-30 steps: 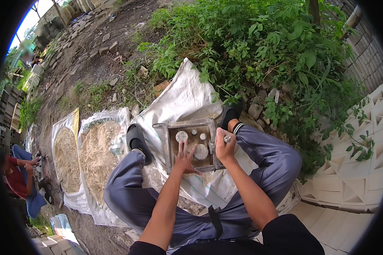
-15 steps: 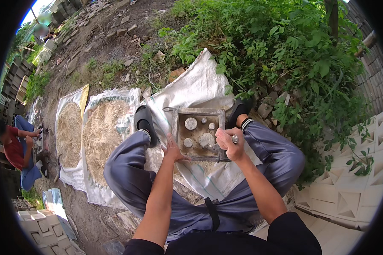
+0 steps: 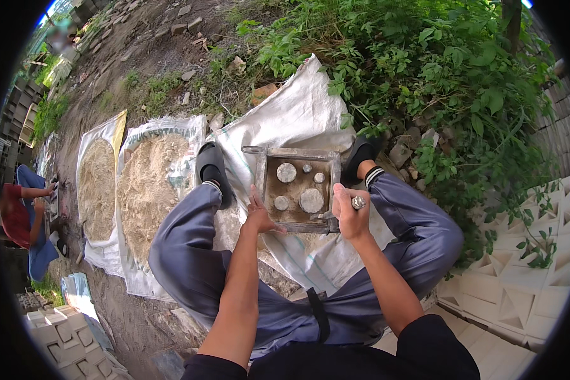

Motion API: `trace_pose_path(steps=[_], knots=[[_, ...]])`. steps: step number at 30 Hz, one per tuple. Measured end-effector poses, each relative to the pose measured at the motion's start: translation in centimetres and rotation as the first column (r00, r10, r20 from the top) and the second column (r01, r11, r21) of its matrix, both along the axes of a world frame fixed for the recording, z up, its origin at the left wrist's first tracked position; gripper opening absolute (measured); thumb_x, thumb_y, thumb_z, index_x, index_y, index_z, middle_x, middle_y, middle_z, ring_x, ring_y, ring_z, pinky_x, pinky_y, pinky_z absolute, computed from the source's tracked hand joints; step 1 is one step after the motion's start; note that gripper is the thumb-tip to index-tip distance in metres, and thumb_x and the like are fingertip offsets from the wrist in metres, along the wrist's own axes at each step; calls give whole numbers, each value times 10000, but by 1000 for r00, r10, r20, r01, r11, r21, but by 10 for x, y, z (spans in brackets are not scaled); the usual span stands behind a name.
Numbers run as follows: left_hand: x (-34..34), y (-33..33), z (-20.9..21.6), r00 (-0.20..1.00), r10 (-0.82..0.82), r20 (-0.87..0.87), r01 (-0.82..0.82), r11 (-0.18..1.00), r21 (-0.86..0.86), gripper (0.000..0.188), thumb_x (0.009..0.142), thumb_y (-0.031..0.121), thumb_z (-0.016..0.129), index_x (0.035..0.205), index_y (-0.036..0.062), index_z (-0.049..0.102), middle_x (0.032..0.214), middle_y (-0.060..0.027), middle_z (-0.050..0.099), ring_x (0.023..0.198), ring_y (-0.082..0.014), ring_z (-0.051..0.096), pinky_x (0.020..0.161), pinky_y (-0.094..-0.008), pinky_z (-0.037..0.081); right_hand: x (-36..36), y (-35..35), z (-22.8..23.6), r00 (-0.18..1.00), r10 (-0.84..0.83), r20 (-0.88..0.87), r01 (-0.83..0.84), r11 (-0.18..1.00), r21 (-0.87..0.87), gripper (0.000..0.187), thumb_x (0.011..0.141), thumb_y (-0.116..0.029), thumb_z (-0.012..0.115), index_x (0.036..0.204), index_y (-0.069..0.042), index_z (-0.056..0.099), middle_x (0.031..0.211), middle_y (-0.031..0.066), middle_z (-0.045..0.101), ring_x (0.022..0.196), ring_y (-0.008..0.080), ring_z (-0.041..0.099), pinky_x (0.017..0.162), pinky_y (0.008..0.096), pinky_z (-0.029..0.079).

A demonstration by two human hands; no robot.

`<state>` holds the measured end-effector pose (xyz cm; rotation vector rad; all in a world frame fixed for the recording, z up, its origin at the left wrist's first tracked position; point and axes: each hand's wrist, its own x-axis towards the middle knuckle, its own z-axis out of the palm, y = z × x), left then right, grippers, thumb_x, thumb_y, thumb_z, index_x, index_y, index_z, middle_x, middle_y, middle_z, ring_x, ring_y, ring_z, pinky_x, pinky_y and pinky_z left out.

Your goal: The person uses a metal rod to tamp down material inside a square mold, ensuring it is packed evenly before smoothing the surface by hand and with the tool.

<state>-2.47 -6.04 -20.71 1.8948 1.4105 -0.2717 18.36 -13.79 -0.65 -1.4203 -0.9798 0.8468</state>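
A square metal mould (image 3: 296,155) with several round pegs (image 3: 311,200) on its dirty floor lies on a white sack (image 3: 285,126) between my feet. My left hand (image 3: 258,215) rests on the mould's near left corner, fingers apart. My right hand (image 3: 350,212) is closed around a metal tool with a rounded end (image 3: 358,202), held at the mould's near right corner. My legs in grey trousers (image 3: 190,253) frame the mould, with black sandals (image 3: 210,161) on my feet.
Two sacks heaped with sandy mix (image 3: 147,190) lie to my left. Green bushes (image 3: 411,69) and rubble stand behind the mould. White patterned concrete blocks (image 3: 519,297) are stacked at right and lower left. Another person (image 3: 22,221) crouches at the far left.
My left hand has pulled back from inside the mould to its near left corner. My right hand with the tool has lifted off the pegs to the near right corner.
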Motion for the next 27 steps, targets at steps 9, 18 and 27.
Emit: trace_pose_path(steps=[9,18,27], knots=[[5,8,0,997,-38,61,37,999,19,1749,312,578,911,1335,-108,-331,1504,-292,-219,1422,-464,47,1168,-399,213,-6,-16,-55,994,-97,53,101,990,-93,482,948,-213,535,508,-49,426,474,-28,391,448,68,355,447,289,261],[-18,9,6,984,-98,146,100,995,-6,1676,402,482,935,1378,-16,-334,1498,-263,-271,1439,-400,-76,1185,-402,159,-40,8,-34,1000,23,-20,-25,997,-76,454,935,-175,538,517,-66,397,496,-48,372,454,48,310,429,276,219],[-38,14,21,986,63,154,-31,979,-204,1500,541,224,922,1450,296,-268,1151,-304,604,1096,-416,592,951,-437,457,-74,25,-46,991,12,136,-4,999,-53,467,934,-193,531,508,-56,397,497,-33,387,469,61,333,441,283,241]])
